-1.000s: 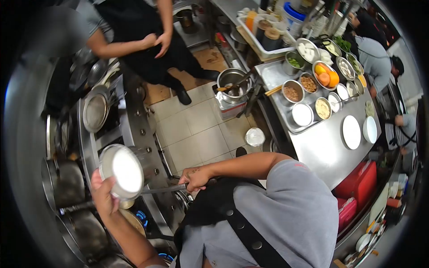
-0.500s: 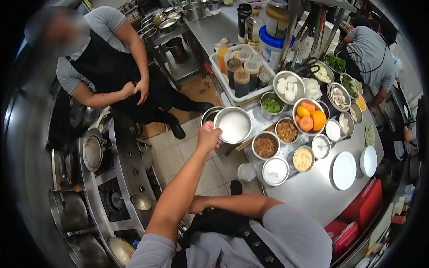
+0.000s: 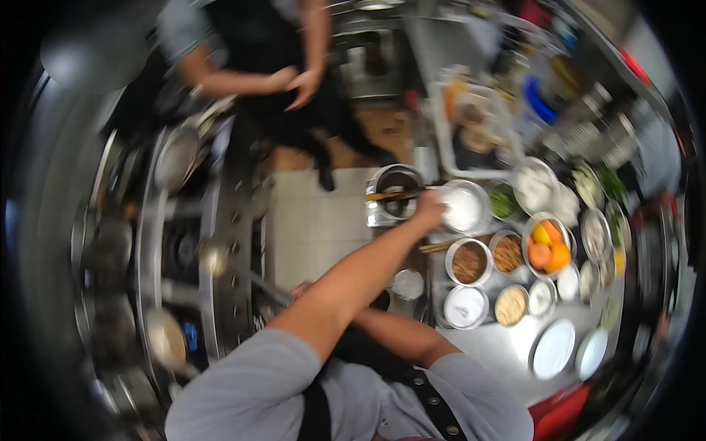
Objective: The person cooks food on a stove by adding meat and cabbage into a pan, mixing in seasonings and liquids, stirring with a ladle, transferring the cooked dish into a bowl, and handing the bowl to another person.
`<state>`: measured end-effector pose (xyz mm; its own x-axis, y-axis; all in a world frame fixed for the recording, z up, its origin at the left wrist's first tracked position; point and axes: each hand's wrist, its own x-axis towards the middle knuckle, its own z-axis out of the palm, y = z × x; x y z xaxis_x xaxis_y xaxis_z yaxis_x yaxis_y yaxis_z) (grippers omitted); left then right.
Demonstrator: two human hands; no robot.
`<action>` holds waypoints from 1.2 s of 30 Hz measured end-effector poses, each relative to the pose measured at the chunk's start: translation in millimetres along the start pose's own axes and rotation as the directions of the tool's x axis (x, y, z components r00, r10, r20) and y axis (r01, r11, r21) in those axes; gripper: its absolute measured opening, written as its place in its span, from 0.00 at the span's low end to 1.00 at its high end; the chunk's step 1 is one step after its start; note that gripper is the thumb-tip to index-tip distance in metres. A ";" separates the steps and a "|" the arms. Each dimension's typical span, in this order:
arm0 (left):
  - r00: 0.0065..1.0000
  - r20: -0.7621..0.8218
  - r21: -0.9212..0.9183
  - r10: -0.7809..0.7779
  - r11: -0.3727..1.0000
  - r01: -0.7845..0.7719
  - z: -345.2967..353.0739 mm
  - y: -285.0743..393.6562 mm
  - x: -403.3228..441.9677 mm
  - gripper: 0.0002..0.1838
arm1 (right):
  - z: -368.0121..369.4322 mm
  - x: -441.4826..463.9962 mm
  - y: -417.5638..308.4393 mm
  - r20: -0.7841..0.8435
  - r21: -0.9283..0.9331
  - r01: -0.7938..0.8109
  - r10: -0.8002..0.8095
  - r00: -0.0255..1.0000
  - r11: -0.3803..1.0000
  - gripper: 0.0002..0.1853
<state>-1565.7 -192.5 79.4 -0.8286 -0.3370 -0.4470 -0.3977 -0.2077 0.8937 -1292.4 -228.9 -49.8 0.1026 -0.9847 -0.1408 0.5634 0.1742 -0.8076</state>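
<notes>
My left hand (image 3: 432, 211) grips the rim of a metal bowl (image 3: 465, 207) with white contents. The bowl is at the tray's upper left corner, beside the container of chopped greens (image 3: 503, 203); whether it rests on the tray cannot be told. My left arm crosses in front of my right forearm. Partly hidden under it, my right hand (image 3: 300, 289) is closed on the handle of a ladle (image 3: 215, 259), whose round end hangs over the stove's edge. Below the bowl are containers of brown minced food (image 3: 468, 264) and white powder (image 3: 465, 306).
Another person (image 3: 257, 81) stands across the aisle, hands together. A pot (image 3: 398, 184) with a wooden utensil stands left of the tray. At left are the stove and a pan (image 3: 166, 338) near a blue flame. Plates (image 3: 554, 349) lie on the right counter.
My left hand has carried the bowl from over the stove across the aisle to the tray. My right hand stays low on the ladle. The view has shifted and is blurred.
</notes>
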 end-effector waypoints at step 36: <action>0.229 -0.846 -0.533 -0.482 0.781 -0.324 -418.5 -388.7 -609.4 0.19 | 336.6 180.5 -31.9 0.540 -0.754 0.629 0.367 0.757 -0.190 0.22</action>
<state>-741.2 -290.7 -11.5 0.3356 -0.7535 -0.5654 0.1681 -0.5427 0.8230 -1015.9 -411.0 143.2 0.7271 -0.6801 -0.0934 -0.6601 -0.6554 -0.3669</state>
